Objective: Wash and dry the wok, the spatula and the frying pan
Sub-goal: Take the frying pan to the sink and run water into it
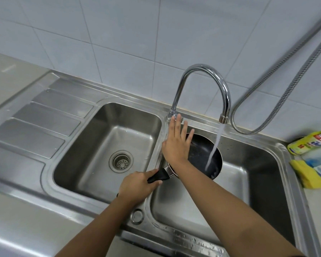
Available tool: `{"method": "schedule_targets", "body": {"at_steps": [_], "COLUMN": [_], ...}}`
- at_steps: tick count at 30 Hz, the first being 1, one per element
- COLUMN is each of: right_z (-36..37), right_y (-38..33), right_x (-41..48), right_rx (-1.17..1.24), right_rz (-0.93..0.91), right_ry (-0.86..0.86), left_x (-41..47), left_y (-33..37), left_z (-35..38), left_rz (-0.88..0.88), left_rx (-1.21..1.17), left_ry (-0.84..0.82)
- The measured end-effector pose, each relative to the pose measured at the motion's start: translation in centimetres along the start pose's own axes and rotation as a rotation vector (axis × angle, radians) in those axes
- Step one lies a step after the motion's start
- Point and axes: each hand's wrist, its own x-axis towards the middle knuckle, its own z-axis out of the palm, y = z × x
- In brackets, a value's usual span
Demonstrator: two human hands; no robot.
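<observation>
A small black frying pan [209,158] hangs tilted over the right sink basin [248,175], under a stream of water from the chrome tap [208,84]. My left hand [137,188] is closed around the pan's black handle [158,178]. My right hand [176,143] is flat with its fingers spread, held over the pan's left side, its fingertips near the tap's base. Neither the wok nor the spatula is in view.
The left basin [100,145] has only a drain strainer [121,160]. A ribbed draining board [41,117] lies at the left. A yellow dish soap bottle [309,141] and a yellow sponge [306,173] sit at the right edge. A metal hose [278,86] hangs by the wall.
</observation>
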Motion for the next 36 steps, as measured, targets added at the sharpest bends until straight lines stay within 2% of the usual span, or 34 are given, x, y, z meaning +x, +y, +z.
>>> {"method": "schedule_targets", "body": {"at_steps": [9, 16, 23, 29, 36], "right_z": [-0.8, -3.1, -5.1, -5.4, -6.0], "right_y": [0.2, 1.3, 2.8, 8.8, 20.5], "right_x": [1.5, 5.5, 3.7, -2.9, -9.6], "right_rx": [-0.012, 0.012, 0.024, 0.002, -0.005], "right_rz": [0.017, 0.115, 0.071, 0.173, 0.484], "right_ry": [0.009, -0.003, -0.061, -0.034, -0.073], "left_x": [-0.1, -0.2, -0.7, -1.5, -3.2], "left_y": [0.1, 0.1, 0.5, 0.9, 4.0], "left_z": [0.0, -0.2, -0.7, -0.9, 0.4], "left_rz": [0.003, 0.009, 0.041, 0.066, 0.058], "left_rx": [0.014, 0.02, 0.052, 0.058, 0.061], "left_ry": [0.004, 0.009, 0.025, 0.025, 0.091]}}
